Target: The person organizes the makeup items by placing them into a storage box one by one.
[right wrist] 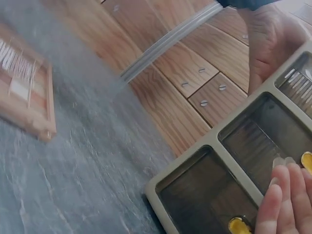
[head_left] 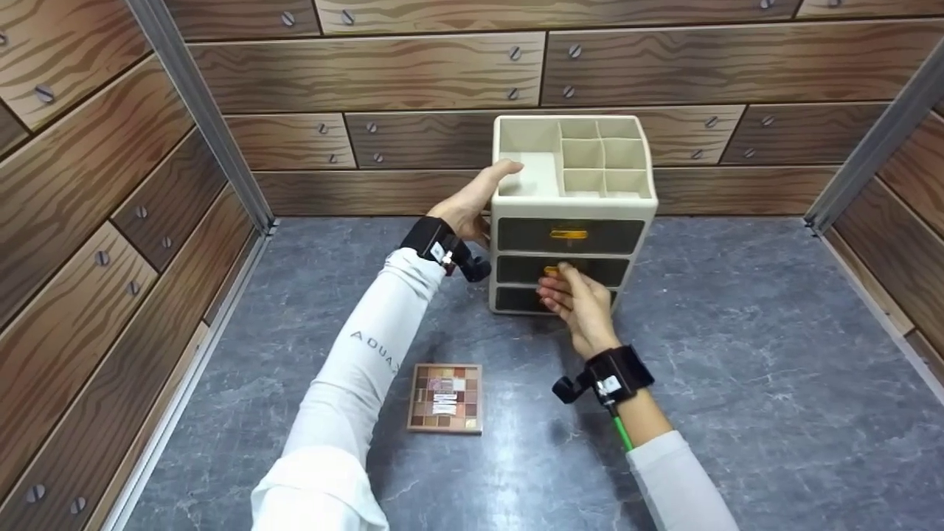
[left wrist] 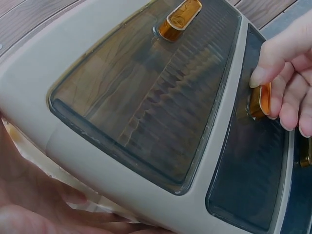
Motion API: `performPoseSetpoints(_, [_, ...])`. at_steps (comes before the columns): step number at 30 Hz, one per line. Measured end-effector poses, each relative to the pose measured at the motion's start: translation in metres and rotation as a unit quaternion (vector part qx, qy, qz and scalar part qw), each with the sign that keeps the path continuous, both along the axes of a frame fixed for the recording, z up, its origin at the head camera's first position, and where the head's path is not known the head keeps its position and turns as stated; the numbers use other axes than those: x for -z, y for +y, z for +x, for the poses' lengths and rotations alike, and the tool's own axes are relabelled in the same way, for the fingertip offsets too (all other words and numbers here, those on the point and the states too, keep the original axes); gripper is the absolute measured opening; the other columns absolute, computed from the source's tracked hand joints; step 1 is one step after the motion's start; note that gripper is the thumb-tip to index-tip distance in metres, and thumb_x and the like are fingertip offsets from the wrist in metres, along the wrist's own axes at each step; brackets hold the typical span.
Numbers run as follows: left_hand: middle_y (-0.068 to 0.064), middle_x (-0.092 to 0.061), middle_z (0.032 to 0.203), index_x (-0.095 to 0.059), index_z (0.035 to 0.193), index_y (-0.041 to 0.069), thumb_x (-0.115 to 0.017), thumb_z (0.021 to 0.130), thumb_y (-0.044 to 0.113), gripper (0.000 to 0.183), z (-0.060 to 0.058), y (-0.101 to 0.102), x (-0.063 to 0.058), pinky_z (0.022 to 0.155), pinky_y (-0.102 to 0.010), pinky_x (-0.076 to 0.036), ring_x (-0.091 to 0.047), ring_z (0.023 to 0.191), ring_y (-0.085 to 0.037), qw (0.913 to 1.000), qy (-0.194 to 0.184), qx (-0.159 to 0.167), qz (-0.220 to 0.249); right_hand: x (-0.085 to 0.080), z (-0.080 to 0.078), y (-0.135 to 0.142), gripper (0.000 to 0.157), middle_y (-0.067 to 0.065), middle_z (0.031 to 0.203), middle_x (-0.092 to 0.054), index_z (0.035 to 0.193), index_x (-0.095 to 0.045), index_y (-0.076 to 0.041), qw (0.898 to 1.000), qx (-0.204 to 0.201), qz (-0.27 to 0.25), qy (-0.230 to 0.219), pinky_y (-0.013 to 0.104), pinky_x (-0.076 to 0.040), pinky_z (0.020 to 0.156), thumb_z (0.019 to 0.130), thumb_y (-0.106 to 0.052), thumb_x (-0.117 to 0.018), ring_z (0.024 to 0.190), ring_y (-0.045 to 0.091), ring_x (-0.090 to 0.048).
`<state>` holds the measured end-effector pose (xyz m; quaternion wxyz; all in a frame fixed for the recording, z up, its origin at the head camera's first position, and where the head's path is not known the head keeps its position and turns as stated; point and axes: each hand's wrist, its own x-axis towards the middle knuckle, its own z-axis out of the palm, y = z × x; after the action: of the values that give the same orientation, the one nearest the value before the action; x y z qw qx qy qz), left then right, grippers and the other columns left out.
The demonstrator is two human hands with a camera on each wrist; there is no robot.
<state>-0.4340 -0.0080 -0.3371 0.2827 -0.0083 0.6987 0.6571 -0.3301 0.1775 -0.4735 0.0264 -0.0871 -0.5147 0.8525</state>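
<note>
A cream desktop drawer organizer (head_left: pixel 575 209) stands upright, with three dark see-through drawers stacked below an open, divided top. My left hand (head_left: pixel 472 199) grips its left side, thumb over the top rim and fingers along the side wall. At the front, my right hand (head_left: pixel 582 302) pinches the amber handle (left wrist: pixel 263 100) of the middle drawer between thumb and fingers. That drawer sits flush in the frame. The top drawer's amber handle (head_left: pixel 568 234) is free. In the head view, my right fingers partly cover the bottom drawer (head_left: pixel 516 299).
A square eyeshadow palette (head_left: pixel 445 398) with many color pans lies on the grey marbled surface (head_left: pixel 310 295), nearer than the organizer and to its left. Wood-patterned panels (head_left: pixel 369 70) form a wall behind the organizer and along both sides.
</note>
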Motion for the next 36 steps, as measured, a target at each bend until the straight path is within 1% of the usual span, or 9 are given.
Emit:
performPoseSetpoints(3, [-0.018,-0.054,0.133,-0.048,0.141,0.007,-0.059,0.09,0.069,0.081,0.0,-0.001,0.0,0.101,-0.068,-0.049,-0.057,0.118,-0.042,0.9999,-0.008,-0.003,0.008,0.005,0.003,0.003,0.025,0.006,0.095,-0.078,0.11,-0.068,-0.002,0.999,-0.032,-0.014,-0.006,0.023,-0.061,0.073,0.106,-0.026,-0.064,0.079,0.015,-0.074])
performPoseSetpoints(7, [-0.018,-0.056,0.131,-0.051,0.137,0.007,-0.059,0.09,0.07,0.079,0.0,-0.002,0.002,0.099,-0.066,-0.05,-0.058,0.116,-0.04,0.9997,-0.011,-0.009,0.018,0.016,0.009,0.005,0.036,0.008,0.104,-0.077,0.123,-0.065,0.001,0.997,-0.07,-0.003,-0.026,0.025,-0.061,0.077,0.106,-0.031,-0.064,0.085,0.017,-0.074])
performPoseSetpoints(12, [-0.016,-0.059,0.126,-0.055,0.133,0.007,-0.058,0.09,0.071,0.077,0.0,0.001,0.004,0.096,-0.063,-0.051,-0.061,0.11,-0.037,0.9998,-0.005,-0.003,0.02,0.031,0.013,0.005,0.046,0.008,0.101,-0.077,0.127,-0.063,0.006,0.993,-0.078,0.019,-0.084,0.027,-0.062,0.079,0.106,-0.035,-0.063,0.087,0.019,-0.073])
performPoseSetpoints(15, [-0.016,-0.061,0.123,-0.057,0.131,0.006,-0.058,0.091,0.071,0.076,0.001,0.003,0.006,0.095,-0.064,-0.052,-0.063,0.108,-0.036,0.9998,-0.007,-0.003,0.02,0.037,0.013,0.004,0.045,0.009,0.098,-0.076,0.122,-0.064,0.007,0.992,-0.073,0.022,-0.104,0.028,-0.062,0.079,0.106,-0.034,-0.062,0.086,0.02,-0.073])
performPoseSetpoints(19, [-0.017,-0.061,0.123,-0.057,0.131,0.006,-0.057,0.091,0.071,0.077,0.001,0.004,0.008,0.096,-0.065,-0.051,-0.062,0.109,-0.037,0.9997,-0.006,-0.004,0.023,0.041,0.011,0.004,0.038,0.009,0.092,-0.076,0.112,-0.068,0.006,0.991,-0.057,0.022,-0.116,0.028,-0.063,0.078,0.106,-0.032,-0.062,0.083,0.02,-0.073])
performPoseSetpoints(24, [-0.018,-0.058,0.125,-0.055,0.132,0.007,-0.059,0.09,0.07,0.077,0.001,0.005,0.006,0.097,-0.064,-0.049,-0.058,0.113,-0.04,0.9994,-0.001,-0.012,0.032,0.042,0.006,0.005,0.029,0.01,0.094,-0.076,0.11,-0.069,0.003,0.994,-0.048,0.002,-0.099,0.029,-0.063,0.081,0.105,-0.024,-0.062,0.085,0.021,-0.074])
performPoseSetpoints(29, [-0.019,-0.058,0.127,-0.054,0.135,0.006,-0.06,0.089,0.07,0.079,0.0,0.005,0.005,0.098,-0.064,-0.05,-0.057,0.115,-0.04,0.9994,-0.003,-0.017,0.031,0.046,0.004,0.006,0.019,0.01,0.097,-0.077,0.11,-0.068,-0.001,0.995,-0.053,-0.022,-0.081,0.029,-0.063,0.083,0.107,-0.018,-0.059,0.088,0.021,-0.075])
performPoseSetpoints(33, [-0.02,-0.055,0.131,-0.048,0.143,0.008,-0.059,0.09,0.071,0.083,-0.001,0.005,0.005,0.101,-0.067,-0.047,-0.055,0.117,-0.041,0.9994,-0.001,-0.013,0.031,0.048,0.004,0.004,0.019,0.01,0.096,-0.077,0.111,-0.066,0.0,0.996,-0.047,-0.019,-0.073,0.029,-0.063,0.081,0.108,-0.017,-0.058,0.087,0.021,-0.075])
performPoseSetpoints(36, [-0.019,-0.054,0.131,-0.046,0.144,0.009,-0.058,0.09,0.071,0.083,-0.001,0.005,0.005,0.102,-0.069,-0.046,-0.054,0.117,-0.041,0.9995,-0.001,-0.011,0.03,0.05,0.007,0.002,0.02,0.01,0.094,-0.077,0.113,-0.066,0.003,0.997,-0.041,-0.012,-0.071,0.029,-0.063,0.079,0.107,-0.015,-0.057,0.085,0.021,-0.075])
